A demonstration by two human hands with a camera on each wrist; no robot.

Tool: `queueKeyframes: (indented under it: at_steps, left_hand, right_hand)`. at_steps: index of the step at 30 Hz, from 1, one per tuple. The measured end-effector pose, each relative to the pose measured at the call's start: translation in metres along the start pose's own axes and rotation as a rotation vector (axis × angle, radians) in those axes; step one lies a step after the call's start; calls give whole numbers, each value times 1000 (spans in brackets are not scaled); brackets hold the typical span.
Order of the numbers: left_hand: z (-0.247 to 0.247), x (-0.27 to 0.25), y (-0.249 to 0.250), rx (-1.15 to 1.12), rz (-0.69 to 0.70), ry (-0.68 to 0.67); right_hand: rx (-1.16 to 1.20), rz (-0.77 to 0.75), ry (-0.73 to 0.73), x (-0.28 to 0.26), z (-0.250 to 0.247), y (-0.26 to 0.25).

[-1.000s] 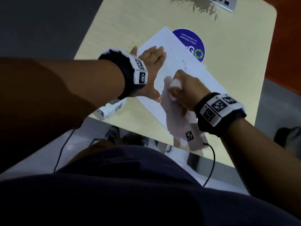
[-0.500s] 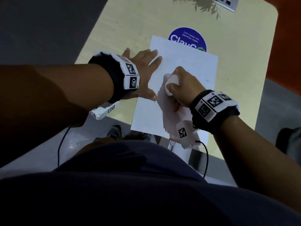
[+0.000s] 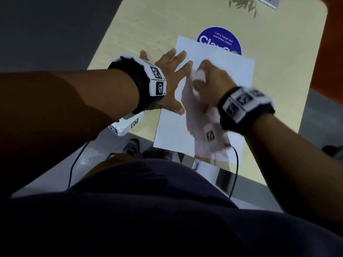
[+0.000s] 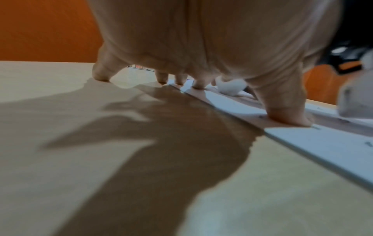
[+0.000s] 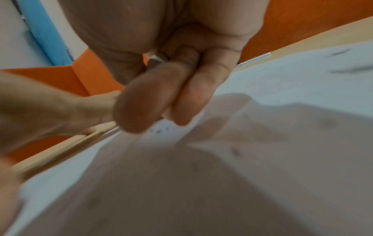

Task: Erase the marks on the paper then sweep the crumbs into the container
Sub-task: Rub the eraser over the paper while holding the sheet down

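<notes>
A white sheet of paper [image 3: 232,71] lies on the pale wooden table [image 3: 148,25]. My left hand [image 3: 172,71] lies flat with spread fingers, pressing the sheet's left edge; its thumb [image 4: 290,118] and fingertips rest on the paper [image 4: 322,143]. My right hand [image 3: 209,82] grips a white eraser [image 3: 200,76] and holds it down on the sheet, close to the left fingertips; the hand is blurred by motion. In the right wrist view curled fingers [image 5: 161,103] pinch the eraser [image 5: 163,129], and faint pencil marks [image 5: 351,70] show on the paper. No container is in view.
A round blue sticker [image 3: 219,39] sits partly under the sheet's far edge. A grey device [image 3: 267,0] lies at the table's far end. The paper's near edge overhangs the table's front edge, where a cable [image 3: 235,173] hangs. An orange surface borders the right side.
The paper has turned from slanted to nearly square with me. My right hand with the eraser has moved up and left, toward the left fingertips. The left hand keeps pressing.
</notes>
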State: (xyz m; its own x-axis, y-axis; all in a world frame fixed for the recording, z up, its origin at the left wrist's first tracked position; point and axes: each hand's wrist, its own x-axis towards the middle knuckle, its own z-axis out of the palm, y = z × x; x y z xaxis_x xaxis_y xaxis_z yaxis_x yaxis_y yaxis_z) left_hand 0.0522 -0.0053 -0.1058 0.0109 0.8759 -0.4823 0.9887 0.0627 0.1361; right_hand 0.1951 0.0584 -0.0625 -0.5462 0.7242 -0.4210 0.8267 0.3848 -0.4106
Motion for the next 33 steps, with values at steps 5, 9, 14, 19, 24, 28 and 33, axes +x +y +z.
queueKeyframes:
  at_steps: [5, 9, 14, 19, 24, 28, 33]
  left_hand:
    - [3, 3, -3, -22, 19, 18]
    - [3, 1, 0, -28, 27, 23]
    - [3, 1, -2, -26, 43, 43]
    - [6, 0, -4, -29, 52, 53]
    - [5, 0, -4, -31, 49, 54]
    - [4, -1, -3, -20, 48, 43]
    - [2, -1, -4, -19, 47, 24]
  right_hand:
    - [26, 11, -28, -16, 8, 4]
    - [40, 42, -62, -20, 10, 3]
    - [61, 52, 20, -1, 5, -1]
    - [61, 59, -51, -12, 12, 0]
    - [75, 49, 4, -6, 10, 1]
    - [54, 58, -46, -19, 14, 0]
    - [93, 73, 66, 2, 3, -3]
